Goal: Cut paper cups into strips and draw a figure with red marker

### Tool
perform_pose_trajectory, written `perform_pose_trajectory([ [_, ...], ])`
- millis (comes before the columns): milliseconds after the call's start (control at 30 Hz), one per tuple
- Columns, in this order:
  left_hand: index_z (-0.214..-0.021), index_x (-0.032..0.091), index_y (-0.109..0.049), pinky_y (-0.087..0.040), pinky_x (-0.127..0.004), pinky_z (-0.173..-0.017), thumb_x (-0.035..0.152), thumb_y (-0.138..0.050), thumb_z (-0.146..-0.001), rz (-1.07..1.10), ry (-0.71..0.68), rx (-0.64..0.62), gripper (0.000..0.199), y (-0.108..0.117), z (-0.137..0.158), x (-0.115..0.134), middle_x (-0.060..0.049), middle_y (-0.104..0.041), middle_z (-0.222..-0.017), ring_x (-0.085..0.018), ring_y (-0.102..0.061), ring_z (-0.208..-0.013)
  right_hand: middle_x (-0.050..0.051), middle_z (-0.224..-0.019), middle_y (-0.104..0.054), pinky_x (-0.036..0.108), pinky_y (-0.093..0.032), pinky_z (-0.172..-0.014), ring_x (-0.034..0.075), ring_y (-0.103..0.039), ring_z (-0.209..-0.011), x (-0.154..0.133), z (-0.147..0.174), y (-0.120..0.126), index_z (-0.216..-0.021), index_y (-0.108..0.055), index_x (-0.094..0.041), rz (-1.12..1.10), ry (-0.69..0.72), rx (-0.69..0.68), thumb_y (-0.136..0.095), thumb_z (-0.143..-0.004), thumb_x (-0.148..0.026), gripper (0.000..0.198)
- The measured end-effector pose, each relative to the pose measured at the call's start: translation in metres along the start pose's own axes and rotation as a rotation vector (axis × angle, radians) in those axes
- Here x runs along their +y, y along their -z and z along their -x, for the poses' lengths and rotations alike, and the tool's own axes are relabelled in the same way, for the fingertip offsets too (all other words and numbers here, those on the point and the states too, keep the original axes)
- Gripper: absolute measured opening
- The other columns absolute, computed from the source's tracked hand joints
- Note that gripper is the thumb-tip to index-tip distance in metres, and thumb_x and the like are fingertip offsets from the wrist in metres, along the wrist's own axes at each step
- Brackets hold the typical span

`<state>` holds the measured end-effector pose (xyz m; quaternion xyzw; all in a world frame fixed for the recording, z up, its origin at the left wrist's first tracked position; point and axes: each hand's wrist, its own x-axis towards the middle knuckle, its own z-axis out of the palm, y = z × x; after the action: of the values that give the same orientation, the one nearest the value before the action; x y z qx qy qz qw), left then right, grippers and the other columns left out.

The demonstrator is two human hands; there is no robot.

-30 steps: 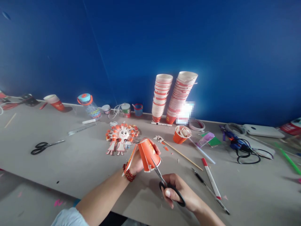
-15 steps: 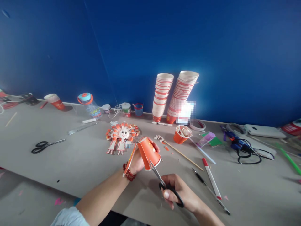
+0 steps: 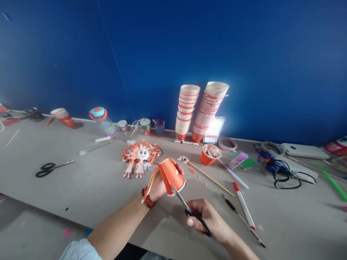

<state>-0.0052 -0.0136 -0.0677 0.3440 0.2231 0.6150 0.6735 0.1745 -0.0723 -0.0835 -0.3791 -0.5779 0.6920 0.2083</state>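
An orange paper cup [image 3: 172,176] is held tilted, bottom up, in my left hand [image 3: 160,185]; some of its fingers are hidden behind the cup. A cut strip of the cup's wall hangs toward my wrist, over a red bead bracelet [image 3: 149,202]. My right hand [image 3: 204,218] is closed round the black handles of a pair of scissors [image 3: 181,199], whose blade tips lie at the cup's rim. Just beyond the cup, a paper figure [image 3: 141,157] with a drawn face and orange curled strips lies on the table.
Two tall stacks of paper cups [image 3: 187,112] stand by the blue wall. Right of my hands lie a wooden stick [image 3: 211,178], a red-capped marker [image 3: 244,207], a black pen [image 3: 242,218] and a cup of scraps [image 3: 210,155]. Another pair of scissors [image 3: 54,167] rests at left.
The scissors' blades have drawn closer together at the cup's rim, and the fingers of my right hand have tightened. My left hand and the cup have hardly moved.
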Motion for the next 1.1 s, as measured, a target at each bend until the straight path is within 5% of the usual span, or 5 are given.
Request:
perform_pose_trajectory([
  [333, -0.090, 0.020, -0.062, -0.048, -0.041, -0.083, 0.032, -0.064, -0.081, 0.025, -0.003, -0.009, 0.015, 0.002, 0.000, -0.001, -0.004, -0.066, -0.078, -0.021, -0.062, -0.077, -0.008, -0.050, -0.032, 0.021, -0.014, -0.041, 0.005, -0.023, -0.045, 0.002, 0.000, 0.001, -0.061, -0.042, -0.019, 0.065, 0.057, 0.007, -0.064, -0.065, -0.079, 0.064],
  [767, -0.096, 0.020, -0.061, -0.046, -0.040, -0.087, 0.030, -0.060, -0.084, -0.005, -0.056, -0.045, 0.015, 0.002, 0.004, -0.008, -0.006, -0.068, -0.084, -0.021, -0.062, -0.084, -0.005, -0.050, -0.043, 0.020, -0.023, -0.040, 0.007, -0.035, -0.043, -0.005, 0.000, -0.005, -0.061, -0.046, -0.018, 0.002, 0.056, -0.003, -0.066, -0.061, -0.080, 0.066],
  [1100, -0.093, 0.021, -0.060, -0.046, -0.040, -0.088, 0.034, -0.060, -0.083, 0.010, -0.043, -0.052, 0.017, -0.001, 0.003, -0.006, -0.004, -0.068, -0.082, -0.021, -0.062, -0.081, -0.007, -0.055, -0.030, 0.023, -0.015, -0.045, 0.007, -0.025, -0.050, -0.005, 0.000, -0.004, -0.060, -0.038, -0.019, 0.063, 0.123, 0.022, -0.061, -0.066, -0.081, 0.066],
])
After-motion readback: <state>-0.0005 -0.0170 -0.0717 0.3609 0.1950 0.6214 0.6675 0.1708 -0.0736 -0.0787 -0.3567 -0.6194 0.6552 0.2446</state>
